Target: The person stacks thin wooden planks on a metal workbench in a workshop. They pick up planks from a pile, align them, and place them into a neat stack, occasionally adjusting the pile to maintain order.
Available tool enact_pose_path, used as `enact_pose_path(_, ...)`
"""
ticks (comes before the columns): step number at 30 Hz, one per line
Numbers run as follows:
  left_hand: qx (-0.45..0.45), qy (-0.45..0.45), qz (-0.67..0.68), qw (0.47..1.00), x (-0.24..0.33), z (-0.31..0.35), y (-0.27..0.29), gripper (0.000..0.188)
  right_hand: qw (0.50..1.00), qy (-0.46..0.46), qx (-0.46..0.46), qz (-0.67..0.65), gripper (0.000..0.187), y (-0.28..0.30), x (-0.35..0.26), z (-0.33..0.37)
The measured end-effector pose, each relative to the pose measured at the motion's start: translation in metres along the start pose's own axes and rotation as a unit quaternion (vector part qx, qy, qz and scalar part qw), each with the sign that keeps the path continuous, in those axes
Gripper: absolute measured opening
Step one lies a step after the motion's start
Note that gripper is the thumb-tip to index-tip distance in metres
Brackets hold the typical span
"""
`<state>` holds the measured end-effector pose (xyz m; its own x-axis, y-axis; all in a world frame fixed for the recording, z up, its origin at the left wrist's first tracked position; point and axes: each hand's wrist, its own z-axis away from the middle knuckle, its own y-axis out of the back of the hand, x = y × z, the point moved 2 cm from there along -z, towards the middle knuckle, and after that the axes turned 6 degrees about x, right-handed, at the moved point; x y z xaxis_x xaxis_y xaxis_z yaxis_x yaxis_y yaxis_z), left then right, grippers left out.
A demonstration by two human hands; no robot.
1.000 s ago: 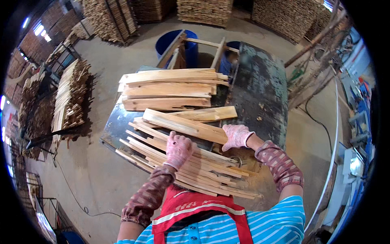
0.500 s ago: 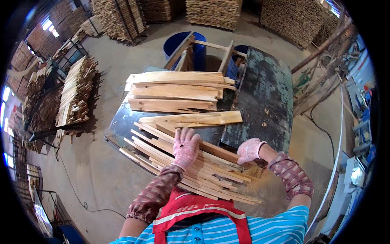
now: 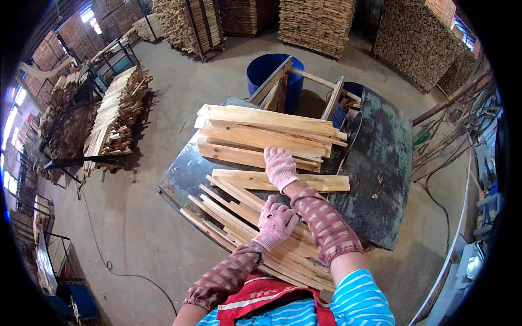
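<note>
My left hand (image 3: 275,221), in a pink knitted glove, lies with fingers apart on a fanned bundle of narrow wooden strips (image 3: 228,220) close to my body. Farther forward, my right hand (image 3: 280,167) in a matching glove stretches its fingers to the near edge of a pile of wider boards (image 3: 255,131). Its palm and wrist are above a single board (image 3: 326,183) lying between pile and strips. No board is gripped in it; whether its fingertips touch the pile is hard to tell.
A dark metal worktable (image 3: 380,168) bears the wood. Behind it stand a blue barrel (image 3: 298,87) and a wooden frame (image 3: 272,80). Strips fill a rack (image 3: 111,117) at left, stacked lumber (image 3: 315,24) lines the back, and a cable (image 3: 109,265) runs along the floor.
My right hand has left the right end of the strips and reached forward and left to the board pile. My left hand stays on the strips. The whole view has shifted.
</note>
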<state>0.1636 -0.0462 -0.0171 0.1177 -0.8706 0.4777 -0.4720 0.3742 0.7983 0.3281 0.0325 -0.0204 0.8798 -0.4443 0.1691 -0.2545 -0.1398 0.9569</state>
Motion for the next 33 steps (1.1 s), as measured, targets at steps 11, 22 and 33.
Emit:
enact_pose_path(11, 0.078, 0.009, -0.051, 0.996, 0.003, -0.009, -0.011, 0.019, 0.918, -0.027, -0.205, -0.338, 0.037, 0.052, 0.123, 0.054)
enact_pose_path(22, 0.080, 0.000, -0.164, 0.983, 0.015, -0.011, -0.014, 0.042, 0.865, -0.033, -0.404, -0.295, 0.035, 0.060, 0.198, 0.239)
enact_pose_path(33, 0.076, -0.021, -0.040, 0.996, 0.005, -0.010, -0.013, 0.009, 0.996, -0.021, -0.081, -0.034, 0.063, 0.006, 0.180, 0.153)
